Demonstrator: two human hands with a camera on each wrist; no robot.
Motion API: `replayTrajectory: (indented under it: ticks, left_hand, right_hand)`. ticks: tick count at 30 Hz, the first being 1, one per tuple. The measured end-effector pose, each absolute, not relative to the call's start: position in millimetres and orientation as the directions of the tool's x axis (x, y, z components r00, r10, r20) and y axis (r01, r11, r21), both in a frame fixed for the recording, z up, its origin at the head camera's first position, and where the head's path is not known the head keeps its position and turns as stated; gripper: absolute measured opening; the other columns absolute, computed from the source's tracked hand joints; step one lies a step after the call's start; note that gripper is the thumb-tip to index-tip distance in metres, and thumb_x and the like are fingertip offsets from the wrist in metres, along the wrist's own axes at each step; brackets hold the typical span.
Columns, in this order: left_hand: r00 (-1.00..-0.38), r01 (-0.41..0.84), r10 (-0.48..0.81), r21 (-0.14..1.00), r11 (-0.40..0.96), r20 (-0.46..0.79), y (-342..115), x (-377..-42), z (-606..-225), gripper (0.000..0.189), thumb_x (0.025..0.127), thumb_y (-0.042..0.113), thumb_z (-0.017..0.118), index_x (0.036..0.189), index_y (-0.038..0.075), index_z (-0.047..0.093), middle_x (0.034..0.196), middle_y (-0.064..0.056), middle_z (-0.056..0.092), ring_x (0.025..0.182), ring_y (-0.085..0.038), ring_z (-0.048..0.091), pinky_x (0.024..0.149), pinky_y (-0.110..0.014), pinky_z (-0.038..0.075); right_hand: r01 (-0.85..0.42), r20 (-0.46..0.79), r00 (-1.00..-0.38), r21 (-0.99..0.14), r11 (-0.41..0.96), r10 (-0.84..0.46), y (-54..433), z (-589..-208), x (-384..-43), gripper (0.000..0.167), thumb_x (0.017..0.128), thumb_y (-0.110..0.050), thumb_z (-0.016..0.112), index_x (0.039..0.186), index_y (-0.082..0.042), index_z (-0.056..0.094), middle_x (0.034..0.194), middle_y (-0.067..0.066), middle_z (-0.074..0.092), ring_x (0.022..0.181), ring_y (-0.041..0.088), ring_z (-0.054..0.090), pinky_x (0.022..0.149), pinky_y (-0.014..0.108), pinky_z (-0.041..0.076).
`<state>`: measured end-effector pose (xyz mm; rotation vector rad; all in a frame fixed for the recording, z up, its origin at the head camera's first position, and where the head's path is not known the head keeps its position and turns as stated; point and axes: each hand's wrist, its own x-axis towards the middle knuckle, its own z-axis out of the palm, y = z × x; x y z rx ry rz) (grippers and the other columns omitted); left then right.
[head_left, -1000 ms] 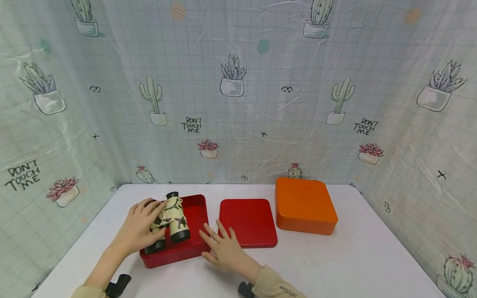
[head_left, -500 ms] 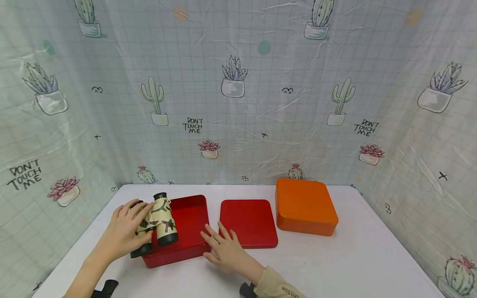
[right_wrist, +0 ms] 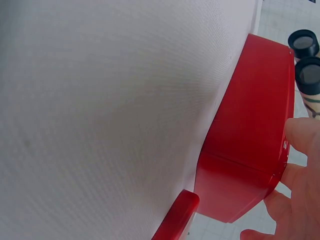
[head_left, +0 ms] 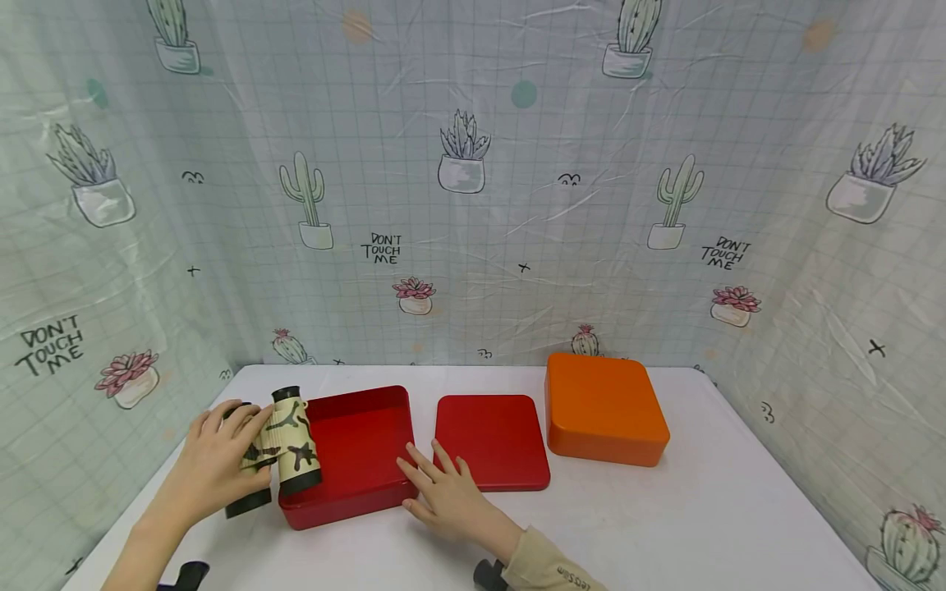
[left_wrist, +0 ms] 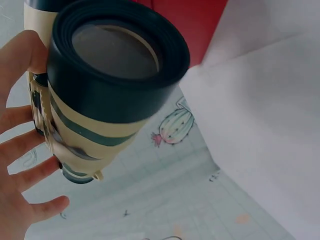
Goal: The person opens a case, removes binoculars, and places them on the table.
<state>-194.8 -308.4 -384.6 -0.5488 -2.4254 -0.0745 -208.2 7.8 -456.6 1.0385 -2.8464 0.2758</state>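
Observation:
Camouflage-patterned binoculars with black ends hang over the left edge of an uncovered red box. My left hand grips them by the middle, thumb on the near side and fingers over the far side. The left wrist view shows one big lens of the binoculars up close, with the hand beside it. My right hand, fingers spread, rests at the box's right edge. In the right wrist view its fingertips touch the rim of the red box.
Right of the box lies a flat red lid. An orange box stands farther right, near the back of the white table. A curtain printed with cacti surrounds the back and sides.
My left hand has lifted the binoculars out of the red box and carried them left, past its left edge. My right hand has stayed at the box.

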Motion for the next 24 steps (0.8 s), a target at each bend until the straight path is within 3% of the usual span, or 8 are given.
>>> replayTrajectory:
  ticks: [6,24]
  left_hand:
    - [-0.726,0.359,0.329,-0.075,0.930,0.604,-320,-194,-388,0.068,0.050,0.024,0.070,0.112,0.002,0.053,0.103,-0.019,0.053,0.106,-0.040,0.035,0.084,-0.059,0.026]
    - [-0.794,0.282,0.237,-0.007,0.960,0.560,-342,-191,-390,0.076,0.050,0.027,0.076,0.117,0.003,0.047,0.109,-0.020,0.050,0.108,-0.039,0.033,0.083,-0.066,0.022]
  right_hand:
    - [-0.643,0.146,-0.765,-0.147,0.751,-0.627,8,-456,-209,0.054,0.090,-0.042,0.040,0.141,-0.026,0.026,0.150,-0.004,0.018,0.135,0.032,0.022,0.096,0.059,0.034]
    - [-0.625,0.107,-0.780,-0.161,0.764,-0.616,7,-452,-207,0.056,0.090,-0.042,0.042,0.141,-0.027,0.024,0.150,-0.003,0.018,0.136,0.031,0.020,0.097,0.058,0.033]
